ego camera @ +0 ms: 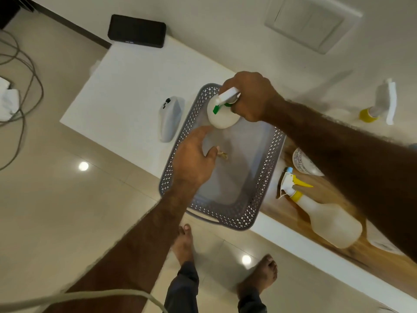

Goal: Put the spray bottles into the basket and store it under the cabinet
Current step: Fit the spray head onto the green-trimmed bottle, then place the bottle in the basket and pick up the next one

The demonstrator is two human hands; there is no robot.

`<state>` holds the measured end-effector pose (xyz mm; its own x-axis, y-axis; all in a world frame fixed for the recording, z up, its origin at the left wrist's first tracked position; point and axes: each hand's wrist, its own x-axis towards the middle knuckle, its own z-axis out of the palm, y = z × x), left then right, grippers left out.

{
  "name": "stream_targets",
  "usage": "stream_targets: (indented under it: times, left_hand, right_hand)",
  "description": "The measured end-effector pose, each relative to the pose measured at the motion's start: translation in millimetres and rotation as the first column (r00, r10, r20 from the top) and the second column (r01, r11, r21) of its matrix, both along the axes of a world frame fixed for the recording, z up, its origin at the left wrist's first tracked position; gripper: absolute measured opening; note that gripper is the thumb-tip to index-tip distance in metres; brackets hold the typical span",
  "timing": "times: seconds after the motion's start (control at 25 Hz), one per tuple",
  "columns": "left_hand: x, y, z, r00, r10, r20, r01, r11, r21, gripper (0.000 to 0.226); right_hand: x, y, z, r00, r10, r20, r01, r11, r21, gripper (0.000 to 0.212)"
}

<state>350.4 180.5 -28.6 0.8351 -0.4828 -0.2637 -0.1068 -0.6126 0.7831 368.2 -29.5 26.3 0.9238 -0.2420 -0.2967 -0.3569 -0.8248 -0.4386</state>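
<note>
A grey perforated basket (265, 177) sits on the white counter. My right hand (250, 98) grips the neck of a round white spray bottle (223, 118) with a green trigger, upright in the basket's far corner. Over the basket's near-left side, my left hand (194, 161) hovers with fingers apart, one fingertip close to the bottle's base. A small tan scrap (223, 155) lies on the basket floor. A frosted spray bottle (325, 218) with yellow trigger lies on its side to the right. A yellow-liquid spray bottle (379, 105) stands by the wall.
A white controller (170, 118) lies left of the basket and a black box (137, 30) sits at the counter's far end. A round labelled container (301, 161) stands on the wooden counter part (334, 188). Cables (22, 86) trail on the tiled floor; my bare feet (185, 245) stand below the counter edge.
</note>
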Motion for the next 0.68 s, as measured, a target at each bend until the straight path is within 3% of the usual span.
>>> stream_targets:
  times: [0.36,0.68]
  left_hand:
    - [19.8,-25.0,-2.6,0.999,-0.029,0.039,0.029,0.999,-0.013,0.069]
    - [20.0,-28.7,0.8,1.000,-0.025,0.016,0.026,0.998,-0.050,0.067]
  right_hand:
    - [25.4,-12.5,-10.4,0.980,0.166,-0.108,-0.163,0.986,0.039,0.052]
    - [-1.1,-14.1,17.3,0.998,0.046,-0.033,-0.042,0.993,0.114,0.083]
